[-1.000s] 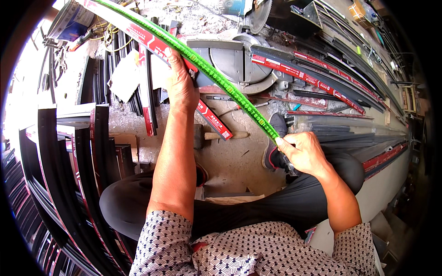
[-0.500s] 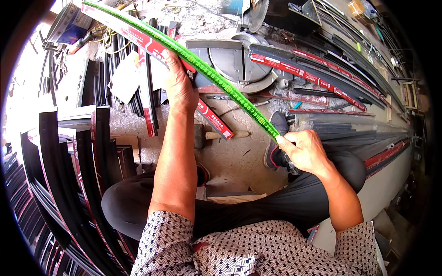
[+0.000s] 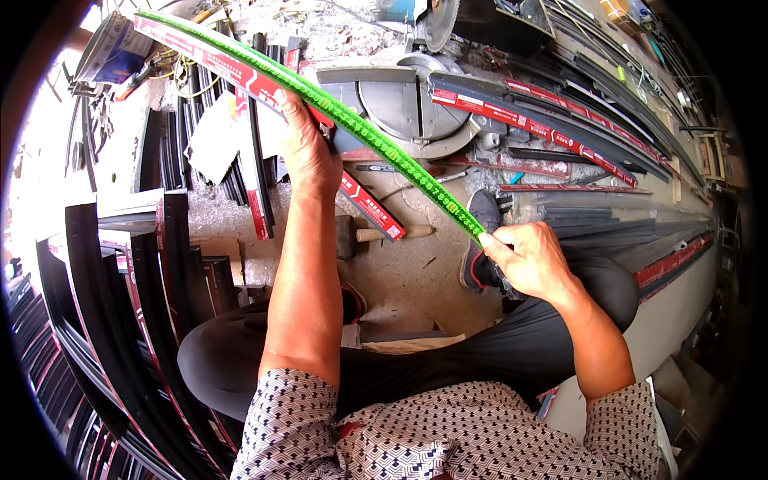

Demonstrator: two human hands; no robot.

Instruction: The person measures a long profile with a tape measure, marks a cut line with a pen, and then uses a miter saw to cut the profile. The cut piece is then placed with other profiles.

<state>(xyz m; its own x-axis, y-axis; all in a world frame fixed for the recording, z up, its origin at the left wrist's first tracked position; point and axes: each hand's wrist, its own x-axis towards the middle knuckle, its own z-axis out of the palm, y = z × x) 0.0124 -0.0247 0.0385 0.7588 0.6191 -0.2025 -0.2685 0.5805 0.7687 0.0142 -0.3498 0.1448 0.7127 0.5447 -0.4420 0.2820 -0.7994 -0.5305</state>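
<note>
A bright green tape measure blade (image 3: 384, 146) runs diagonally from the far left down to my right hand. My right hand (image 3: 532, 260) pinches its near end between thumb and fingers; whether a case sits in that palm is hidden. My left hand (image 3: 308, 152), arm stretched forward, is closed round a long strip with a red-and-white label (image 3: 240, 74), which lies along the blade. A red-labelled strip end (image 3: 372, 206) shows past my left wrist; I cannot tell for certain whether it belongs to the held strip.
A mitre saw (image 3: 408, 100) stands ahead, with labelled dark strips (image 3: 528, 124) to its right. A mallet (image 3: 348, 237) lies on the floor between my legs. Curved black strips (image 3: 88, 264) stand at the left. A bucket (image 3: 116, 48) is at the far left.
The blade and the labelled strip have shifted slightly left at their far end, along with my left hand. Both hands keep their grip.
</note>
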